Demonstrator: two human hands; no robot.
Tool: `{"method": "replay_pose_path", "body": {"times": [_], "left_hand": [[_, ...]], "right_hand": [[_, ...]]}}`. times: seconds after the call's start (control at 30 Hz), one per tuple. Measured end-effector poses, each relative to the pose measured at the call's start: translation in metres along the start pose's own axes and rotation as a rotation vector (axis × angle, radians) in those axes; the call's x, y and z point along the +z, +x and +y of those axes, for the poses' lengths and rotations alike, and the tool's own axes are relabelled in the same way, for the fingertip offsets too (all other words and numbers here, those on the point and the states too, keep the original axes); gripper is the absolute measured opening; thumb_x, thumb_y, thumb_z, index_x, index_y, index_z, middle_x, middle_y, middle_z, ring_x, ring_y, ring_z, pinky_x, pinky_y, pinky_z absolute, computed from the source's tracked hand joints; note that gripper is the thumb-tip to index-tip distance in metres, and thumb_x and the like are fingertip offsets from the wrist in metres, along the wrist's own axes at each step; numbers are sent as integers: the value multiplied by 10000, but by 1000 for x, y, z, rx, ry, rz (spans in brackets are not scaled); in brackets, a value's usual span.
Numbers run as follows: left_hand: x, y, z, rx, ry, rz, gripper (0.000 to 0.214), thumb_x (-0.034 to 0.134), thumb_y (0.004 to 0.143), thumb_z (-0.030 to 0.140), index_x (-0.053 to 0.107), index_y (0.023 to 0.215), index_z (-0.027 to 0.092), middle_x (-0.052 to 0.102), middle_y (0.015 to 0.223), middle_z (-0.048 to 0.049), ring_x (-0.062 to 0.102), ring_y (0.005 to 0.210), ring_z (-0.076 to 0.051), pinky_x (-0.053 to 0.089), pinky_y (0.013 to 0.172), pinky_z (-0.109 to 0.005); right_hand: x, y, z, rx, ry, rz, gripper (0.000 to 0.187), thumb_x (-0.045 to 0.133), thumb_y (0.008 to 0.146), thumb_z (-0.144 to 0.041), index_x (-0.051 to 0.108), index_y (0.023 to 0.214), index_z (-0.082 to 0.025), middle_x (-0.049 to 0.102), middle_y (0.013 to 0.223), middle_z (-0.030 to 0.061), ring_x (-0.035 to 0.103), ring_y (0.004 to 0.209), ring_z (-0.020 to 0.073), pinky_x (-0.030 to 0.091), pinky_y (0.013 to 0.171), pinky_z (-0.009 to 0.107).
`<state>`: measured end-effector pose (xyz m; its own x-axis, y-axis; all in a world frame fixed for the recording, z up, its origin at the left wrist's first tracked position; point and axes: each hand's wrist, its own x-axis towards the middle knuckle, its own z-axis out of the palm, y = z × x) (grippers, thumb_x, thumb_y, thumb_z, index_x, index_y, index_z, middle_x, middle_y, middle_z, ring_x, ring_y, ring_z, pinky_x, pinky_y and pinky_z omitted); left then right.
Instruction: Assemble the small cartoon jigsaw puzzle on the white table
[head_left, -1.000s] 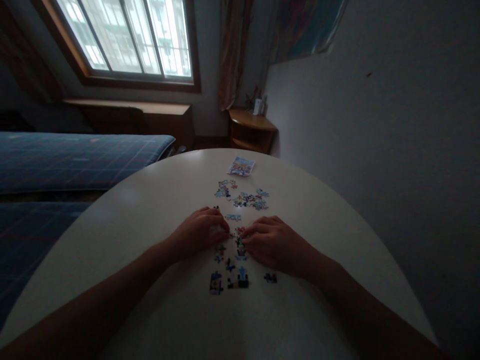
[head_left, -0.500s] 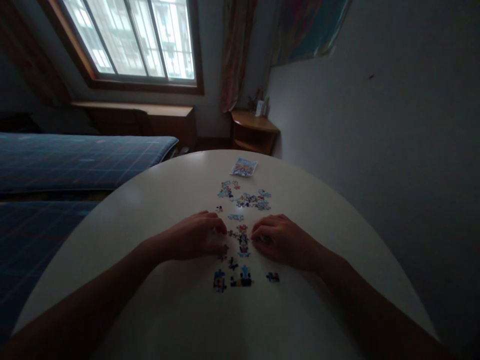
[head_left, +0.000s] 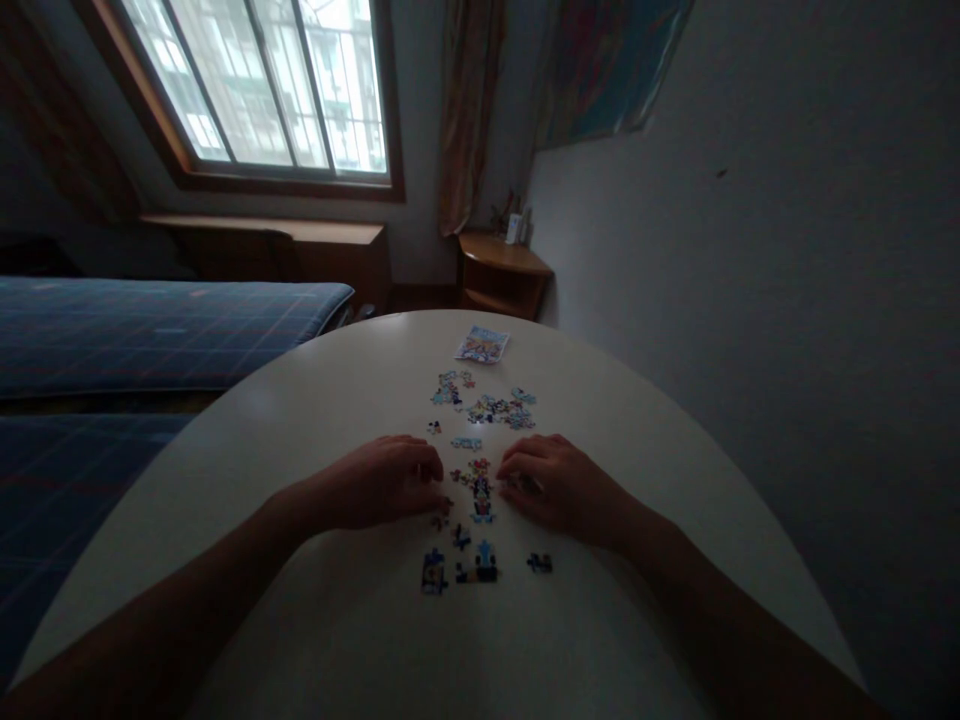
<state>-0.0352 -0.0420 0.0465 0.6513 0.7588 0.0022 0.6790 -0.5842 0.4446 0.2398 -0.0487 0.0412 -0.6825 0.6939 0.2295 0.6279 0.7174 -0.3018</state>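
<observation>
A narrow strip of joined jigsaw puzzle pieces [head_left: 481, 490] lies on the white table between my hands. My left hand [head_left: 390, 482] rests just left of it, fingers bent and thumb apart, with nothing visible in its grasp. Loose dark pieces [head_left: 441, 520] lie by that thumb. At the strip's right edge, my right hand [head_left: 559, 485] has its fingers and thumb curled together. A small patterned bit shows in its hollow, too dim to make out. Closer to me are a joined dark-blue section [head_left: 478, 574], a block [head_left: 433, 572] at its left and a piece [head_left: 539, 563] at its right.
Beyond my hands lie a pale-blue joined row [head_left: 466, 443] and a loose pile of pieces [head_left: 501, 408]. A printed packet [head_left: 482, 345] sits near the far rim of the round table [head_left: 300, 620]. A blue plaid mattress [head_left: 165, 335] stands at the left, a wall [head_left: 787, 300] at the right.
The camera view has tilted slightly, shifting everything a little down and left. My left fingers have drawn back slightly from the strip; my right hand stays at its edge.
</observation>
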Motion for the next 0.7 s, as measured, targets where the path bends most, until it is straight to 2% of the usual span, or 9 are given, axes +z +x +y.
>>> {"method": "replay_pose_path", "body": {"times": [0.07,0.13,0.2,0.27,0.33,0.43,0.53,0.7], "left_hand": [[6,6,-10,1,54,166,161,591,892,353,645,948,211,668,972,-49,613,915,-226,494,832,-378],[15,13,-22,16,80,351,188,536,925,320,622,1052,212,656,1108,-67,584,1055,-241,470,944,-422],[25,20,-33,23,104,418,229,517,930,305,611,1119,219,637,1201,-72,561,1130,-246,462,994,-439],[33,24,-40,11,116,395,349,531,922,317,560,1255,219,579,1331,-77,519,1223,-257,430,1054,-458],[37,25,-43,-16,131,361,399,522,929,328,534,1309,207,540,1390,-82,488,1271,-265,405,1087,-471],[38,25,-42,-41,154,334,387,501,940,328,553,1299,194,529,1407,-85,466,1298,-266,387,1108,-473],[36,24,-40,-47,157,330,377,492,947,327,570,1291,194,530,1407,-79,458,1305,-263,381,1114,-468],[37,24,-42,-35,162,327,369,482,957,335,575,1289,203,525,1414,-67,448,1309,-257,382,1113,-464]], "right_hand": [[1,0,7,60,-22,51,110,635,876,-246,674,973,-210,702,1041,61,631,998,220,441,913,411],[3,1,17,152,-38,123,122,627,876,-241,670,984,-207,703,1046,70,626,1011,237,452,906,429],[6,1,28,229,-26,208,144,601,888,-250,672,1008,-212,704,1048,72,621,1019,235,460,921,432],[10,3,37,273,-22,265,211,577,902,-286,670,1078,-217,686,1131,81,596,1089,236,443,979,439],[16,5,42,310,-35,274,323,555,915,-337,638,1200,-210,633,1269,96,540,1204,246,405,1045,448],[22,8,43,351,-79,181,438,498,943,-398,567,1334,-212,536,1417,92,450,1320,263,345,1102,466],[23,9,41,361,-109,88,448,465,960,-423,550,1361,-244,482,1476,58,397,1368,268,301,1128,481],[22,6,42,327,-88,40,444,437,975,-424,522,1387,-283,449,1504,26,353,1402,261,267,1140,490]]}}
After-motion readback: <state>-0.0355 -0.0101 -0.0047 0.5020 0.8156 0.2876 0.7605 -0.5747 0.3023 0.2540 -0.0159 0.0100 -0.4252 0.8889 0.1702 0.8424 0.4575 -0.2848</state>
